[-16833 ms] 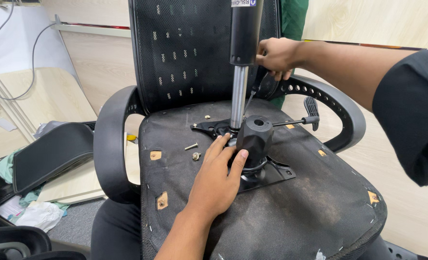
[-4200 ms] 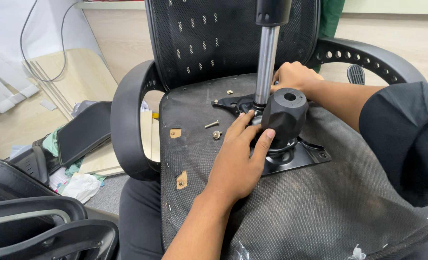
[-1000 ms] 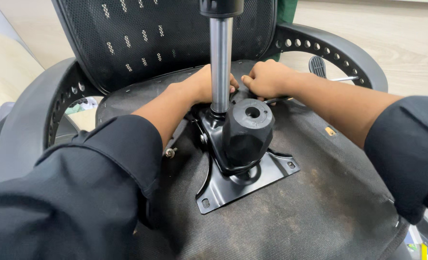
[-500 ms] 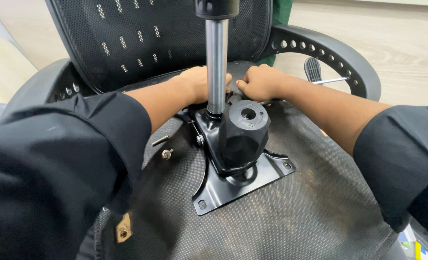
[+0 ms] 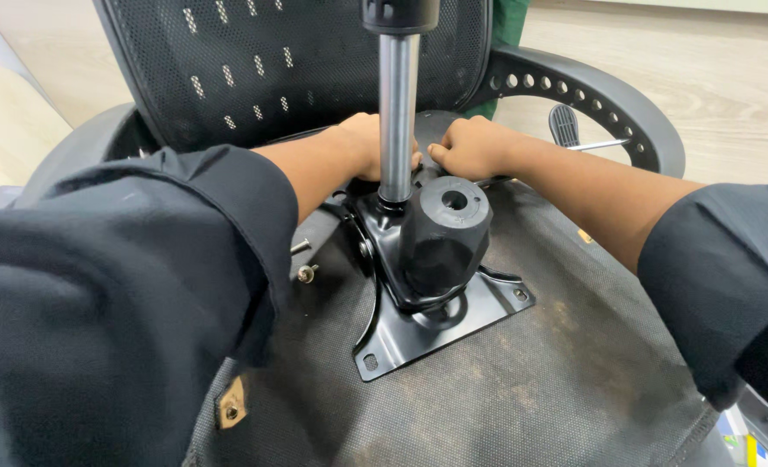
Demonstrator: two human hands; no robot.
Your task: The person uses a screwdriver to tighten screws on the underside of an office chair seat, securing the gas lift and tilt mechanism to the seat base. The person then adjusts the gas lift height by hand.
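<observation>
Left hand moved from knob behind post.

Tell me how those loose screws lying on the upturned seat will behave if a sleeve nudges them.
The loose screws look small and light, so a brush from the left sleeve would probably shift them. Their round shanks may roll, though the heads would likely curve them round. The rough fabric of the seat underside should slow them; whether it slopes enough to shed them is unclear.

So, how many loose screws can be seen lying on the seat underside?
2. One screw lies by the left sleeve edge; a second screw lies just below it, left of the black metal plate. More may be hidden under the arms.
</observation>
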